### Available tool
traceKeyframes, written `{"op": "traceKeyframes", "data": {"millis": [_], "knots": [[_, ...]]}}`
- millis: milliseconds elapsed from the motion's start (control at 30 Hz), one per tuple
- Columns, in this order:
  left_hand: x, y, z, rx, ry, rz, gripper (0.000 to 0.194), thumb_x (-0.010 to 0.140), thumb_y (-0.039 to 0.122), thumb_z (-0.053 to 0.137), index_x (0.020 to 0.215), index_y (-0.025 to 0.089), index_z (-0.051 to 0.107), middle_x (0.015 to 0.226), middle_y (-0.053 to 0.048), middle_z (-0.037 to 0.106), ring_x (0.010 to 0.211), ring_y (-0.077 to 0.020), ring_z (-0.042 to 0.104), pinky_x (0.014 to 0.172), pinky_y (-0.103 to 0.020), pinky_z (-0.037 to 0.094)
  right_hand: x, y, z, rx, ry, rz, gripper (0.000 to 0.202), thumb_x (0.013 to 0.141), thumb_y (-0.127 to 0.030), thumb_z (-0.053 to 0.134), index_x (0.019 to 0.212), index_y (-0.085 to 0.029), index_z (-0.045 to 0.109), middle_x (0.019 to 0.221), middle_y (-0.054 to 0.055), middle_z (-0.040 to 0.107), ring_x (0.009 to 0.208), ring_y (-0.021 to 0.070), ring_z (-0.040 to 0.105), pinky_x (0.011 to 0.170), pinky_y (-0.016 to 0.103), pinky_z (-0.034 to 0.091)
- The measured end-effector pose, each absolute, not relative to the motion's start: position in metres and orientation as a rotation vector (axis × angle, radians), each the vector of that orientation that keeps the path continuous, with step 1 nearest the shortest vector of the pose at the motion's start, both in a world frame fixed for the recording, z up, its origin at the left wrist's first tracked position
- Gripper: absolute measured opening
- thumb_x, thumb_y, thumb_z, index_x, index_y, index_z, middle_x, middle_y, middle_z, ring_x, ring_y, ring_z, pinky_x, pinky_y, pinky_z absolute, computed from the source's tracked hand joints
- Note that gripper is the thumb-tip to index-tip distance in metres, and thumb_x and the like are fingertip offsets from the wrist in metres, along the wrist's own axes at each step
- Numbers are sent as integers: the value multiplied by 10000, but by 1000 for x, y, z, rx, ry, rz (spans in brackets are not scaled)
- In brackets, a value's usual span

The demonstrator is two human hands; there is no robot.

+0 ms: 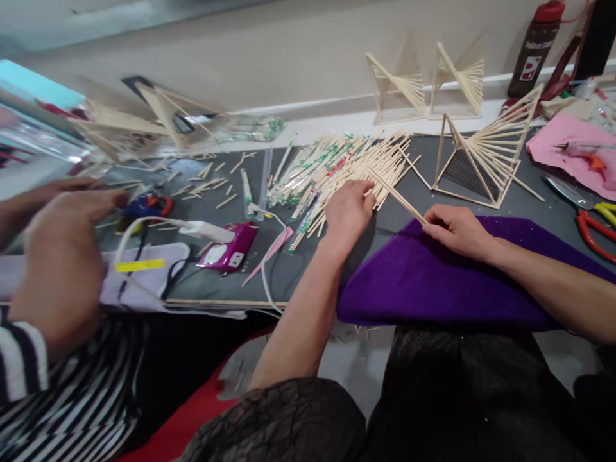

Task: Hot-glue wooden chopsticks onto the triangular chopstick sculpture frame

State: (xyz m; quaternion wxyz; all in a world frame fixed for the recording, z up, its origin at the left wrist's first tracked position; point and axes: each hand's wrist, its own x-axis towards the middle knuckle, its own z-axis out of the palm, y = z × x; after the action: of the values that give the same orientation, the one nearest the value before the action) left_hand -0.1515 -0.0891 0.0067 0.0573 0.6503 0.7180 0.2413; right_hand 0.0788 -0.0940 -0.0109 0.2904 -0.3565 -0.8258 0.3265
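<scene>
One end of stick (pixel 398 196) I pinch in right hand (pixel 450 226); left hand (pixel 350 208) curled by stick pile (pixel 392 154), grip I can't tell. I'd pinch lightly, tip clear.

Left hand (pixel 350 208) with palm hidden, co-worker's striped sleeve (pixel 22 356) cropped by left edge.

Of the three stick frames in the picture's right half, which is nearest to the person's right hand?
The stick frame on the grey tabletop, just beyond the right hand; the other two frames stand farther back, by the wall.
</scene>
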Motion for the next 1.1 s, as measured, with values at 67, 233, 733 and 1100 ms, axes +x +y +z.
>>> {"op": "traceKeyframes", "data": {"millis": [67, 233, 733, 1100], "knots": [[-151, -89, 3, 2103, 2326, 369, 312, 884, 247, 450, 1079, 148, 672, 1135, -163, 645, 1061, -300, 579, 862, -383, 435, 78, -94, -12, -941, -2220, 848, 138, 851, -274, 542, 775, -174, 599, 722, 17, 621, 661, 131, 529, 640, 246, 360], [-146, -95, -8, 2206, 2384, 15, 357, 923, 311, 391, 1066, 145, 672, 1122, -181, 631, 1051, -314, 572, 806, -374, 428, 75, -93, -13, -959, -2247, 856, 109, 860, -243, 564, 803, -165, 614, 744, 20, 629, 687, 133, 541, 651, 243, 344], [-150, -88, 4, 2105, 2423, -193, 353, 894, 363, 432, 1011, 159, 696, 1078, -190, 673, 993, -362, 624, 750, -409, 447, 73, -93, -14, -984, -2264, 871, 107, 867, -243, 563, 808, -168, 611, 757, 16, 630, 700, 134, 541, 651, 233, 337], [-180, -43, 1, 1974, 2504, 118, 236, 780, 320, 533, 865, 152, 675, 890, -161, 686, 866, -303, 610, 768, -385, 446, 74, -92, -13, -985, -2278, 898, 93, 869, -223, 561, 812, -166, 607, 756, 20, 632, 685, 129, 534, 636, 233, 324]]}}
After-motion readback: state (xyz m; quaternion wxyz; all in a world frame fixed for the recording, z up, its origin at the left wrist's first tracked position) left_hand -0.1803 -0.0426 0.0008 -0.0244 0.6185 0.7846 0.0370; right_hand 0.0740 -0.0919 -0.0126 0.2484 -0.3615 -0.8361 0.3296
